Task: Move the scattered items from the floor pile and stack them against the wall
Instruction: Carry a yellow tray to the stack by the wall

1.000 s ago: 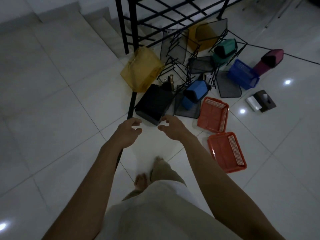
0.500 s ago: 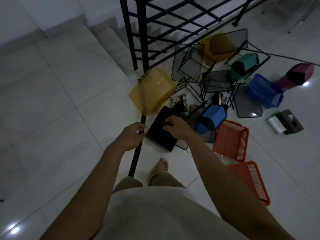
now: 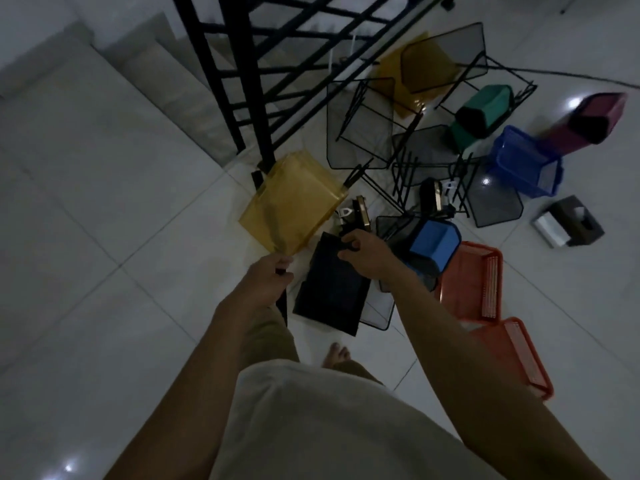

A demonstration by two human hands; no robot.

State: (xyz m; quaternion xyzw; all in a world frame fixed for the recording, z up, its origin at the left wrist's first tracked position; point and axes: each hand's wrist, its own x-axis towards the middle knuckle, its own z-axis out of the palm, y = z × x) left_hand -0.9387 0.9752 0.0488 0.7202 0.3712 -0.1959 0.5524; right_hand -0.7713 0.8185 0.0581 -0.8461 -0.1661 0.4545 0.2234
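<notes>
Head view: reaching into the floor pile at centre frame.

Left hand [image 3: 268,277] curled round a thin black bar [image 3: 282,304], fingers closed on it; right hand [image 3: 367,254] pinching the upper edge of a flat black tray [image 3: 332,292] lying on the glossy white tiled floor [image 3: 104,237]. Best lifted level, clear of the translucent amber tray [image 3: 294,206] touching it at upper left and the mesh panel [image 3: 375,311] beneath. Beyond, at right: wire-mesh racks, blue box [image 3: 433,244], perforated orange baskets [image 3: 467,282], all rigid and light-looking.
</notes>
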